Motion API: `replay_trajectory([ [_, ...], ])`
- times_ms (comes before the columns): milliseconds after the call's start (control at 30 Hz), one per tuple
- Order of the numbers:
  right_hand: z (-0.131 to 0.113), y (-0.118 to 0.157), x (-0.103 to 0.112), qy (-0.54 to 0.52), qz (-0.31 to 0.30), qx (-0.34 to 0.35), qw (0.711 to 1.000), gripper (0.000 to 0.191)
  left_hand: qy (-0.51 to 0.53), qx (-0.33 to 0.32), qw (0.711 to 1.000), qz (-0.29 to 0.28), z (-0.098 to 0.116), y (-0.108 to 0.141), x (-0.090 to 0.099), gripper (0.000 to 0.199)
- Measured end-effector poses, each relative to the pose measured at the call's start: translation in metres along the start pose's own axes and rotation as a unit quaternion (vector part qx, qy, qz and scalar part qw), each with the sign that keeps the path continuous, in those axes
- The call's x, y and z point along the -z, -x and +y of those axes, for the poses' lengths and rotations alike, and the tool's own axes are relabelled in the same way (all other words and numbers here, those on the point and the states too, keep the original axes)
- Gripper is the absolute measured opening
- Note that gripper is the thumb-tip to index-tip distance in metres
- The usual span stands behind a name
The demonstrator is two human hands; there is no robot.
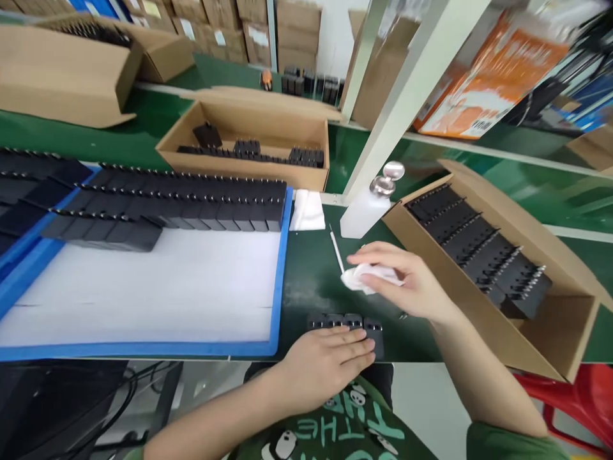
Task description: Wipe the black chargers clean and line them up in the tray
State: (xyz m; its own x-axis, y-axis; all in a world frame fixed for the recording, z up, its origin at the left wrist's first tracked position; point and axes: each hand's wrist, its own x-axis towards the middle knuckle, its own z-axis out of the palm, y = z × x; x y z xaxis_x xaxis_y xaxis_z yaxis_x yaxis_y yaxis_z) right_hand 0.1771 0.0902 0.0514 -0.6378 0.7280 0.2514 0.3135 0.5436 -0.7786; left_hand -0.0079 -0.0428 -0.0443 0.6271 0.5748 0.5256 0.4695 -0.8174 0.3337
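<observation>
My left hand (330, 361) lies flat, fingers stretched, over a short row of black power adapters (373, 335) at the table's front edge. Metal pins show along the far side of that row; the hand covers much of the rest. In my right hand (407, 281) a crumpled white wipe (366, 278) is pinched between thumb and fingers, just above the green table. Close to the wipe lies a thin white stick (336, 249), perhaps a swab or pen. Behind it a white pump bottle (366, 211) with a metal top stands by the post.
Left is a blue-rimmed tray (278, 287) with rows of black adapters. An open carton (249, 128) of adapters stands behind, another carton (479, 300) at right. A folded white cloth (307, 211) lies beside the tray. A white post (407, 96) rises behind the bottle.
</observation>
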Motion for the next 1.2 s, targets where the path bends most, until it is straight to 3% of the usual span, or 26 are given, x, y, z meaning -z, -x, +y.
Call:
replay_trajectory([
  [67, 0.006, -0.001, -0.016, -0.063, -0.127, 0.009, 0.990, 0.019, 0.011, 0.005, 1.000, -0.020, 0.000, 0.000, 0.002, 0.032],
  [167, 0.016, -0.008, -0.035, -0.108, -0.256, 0.032, 0.960, 0.016, 0.015, 0.006, 0.999, -0.034, 0.000, -0.001, 0.004, 0.031],
  [267, 0.021, -0.019, -0.046, -0.100, -0.347, 0.062, 0.931, 0.014, 0.011, 0.009, 1.000, -0.025, 0.002, -0.003, 0.006, 0.029],
  [333, 0.022, -0.025, -0.052, -0.045, -0.360, 0.072, 0.929, 0.020, 0.012, 0.013, 1.000, -0.019, 0.002, -0.004, 0.007, 0.028],
  [400, 0.024, -0.029, -0.055, 0.004, -0.347, 0.075, 0.935, 0.025, 0.016, 0.019, 1.000, -0.012, 0.003, -0.005, 0.008, 0.027],
  [500, 0.028, -0.028, -0.050, -0.033, -0.295, 0.080, 0.951, 0.019, 0.022, 0.028, 0.999, -0.011, 0.003, -0.007, 0.008, 0.027],
  [633, 0.014, -0.022, -0.010, -0.043, -0.182, 0.101, 0.977, 0.012, 0.024, 0.028, 0.999, 0.012, 0.005, -0.008, 0.007, 0.027],
  [700, 0.002, -0.024, 0.017, 0.046, 0.006, 0.111, 0.993, 0.017, 0.017, 0.029, 0.999, 0.033, 0.005, -0.007, 0.007, 0.028],
  [767, -0.005, -0.032, 0.043, 0.164, 0.240, 0.111, 0.950, 0.018, 0.002, 0.018, 0.999, 0.040, 0.001, -0.005, 0.005, 0.031],
  [800, -0.005, -0.039, 0.054, 0.216, 0.312, 0.106, 0.919, 0.016, -0.010, 0.002, 0.999, 0.034, -0.002, -0.005, 0.004, 0.033],
  [833, -0.004, -0.047, 0.064, 0.257, 0.338, 0.096, 0.900, 0.013, -0.023, -0.015, 0.999, 0.033, -0.005, -0.004, 0.002, 0.035],
  [933, 0.005, -0.071, 0.081, 0.317, 0.226, 0.068, 0.919, 0.009, -0.052, -0.042, 0.997, 0.037, -0.010, -0.003, 0.000, 0.037],
  [1033, 0.012, -0.085, 0.079, 0.333, 0.132, 0.088, 0.929, 0.015, -0.058, -0.038, 0.997, 0.042, -0.010, -0.004, 0.000, 0.038],
  [1200, 0.010, -0.099, 0.074, 0.362, 0.079, 0.051, 0.928, 0.020, -0.048, -0.038, 0.998, 0.022, -0.009, -0.002, 0.001, 0.036],
])
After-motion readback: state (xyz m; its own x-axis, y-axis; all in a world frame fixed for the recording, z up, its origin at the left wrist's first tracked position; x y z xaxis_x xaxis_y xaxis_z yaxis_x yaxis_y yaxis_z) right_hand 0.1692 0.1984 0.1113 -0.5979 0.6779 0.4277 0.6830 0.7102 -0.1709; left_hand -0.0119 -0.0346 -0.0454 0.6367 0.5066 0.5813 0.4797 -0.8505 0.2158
